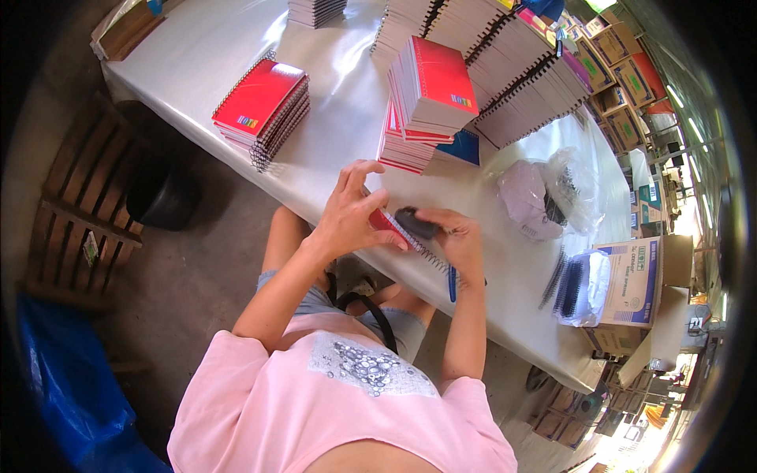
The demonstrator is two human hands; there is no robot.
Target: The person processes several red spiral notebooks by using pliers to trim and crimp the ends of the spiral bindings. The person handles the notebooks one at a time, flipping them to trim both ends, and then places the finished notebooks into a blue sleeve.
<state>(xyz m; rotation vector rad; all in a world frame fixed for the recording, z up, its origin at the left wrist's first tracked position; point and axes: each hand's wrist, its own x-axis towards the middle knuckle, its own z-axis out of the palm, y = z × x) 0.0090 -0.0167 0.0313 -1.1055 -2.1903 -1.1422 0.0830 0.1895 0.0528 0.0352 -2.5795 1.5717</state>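
At the table's near edge, my left hand (pixel 355 209) grips a small red notebook (pixel 383 227), tilted, with thumb and fingers on either side of it. A thin wire coil (pixel 426 254) runs along the notebook's edge and sticks out past its lower right end. My right hand (pixel 457 240) is closed on a dark, rounded block (pixel 416 223), which lies against or very close to the coil; contact is hard to make out. Just below the right hand, a narrow blue item (pixel 453 284) shows, its kind unclear.
Coil-bound red notebooks (pixel 260 102) are stacked at left. Beyond my hands stand red-covered page blocks (pixel 434 79) with a blue notebook (pixel 461 148) beside them. Tall bound stacks (pixel 520 87) rise behind. Plastic bags (pixel 544 197), dark coils (pixel 569 292) and a cardboard box (pixel 631 276) sit rightward.
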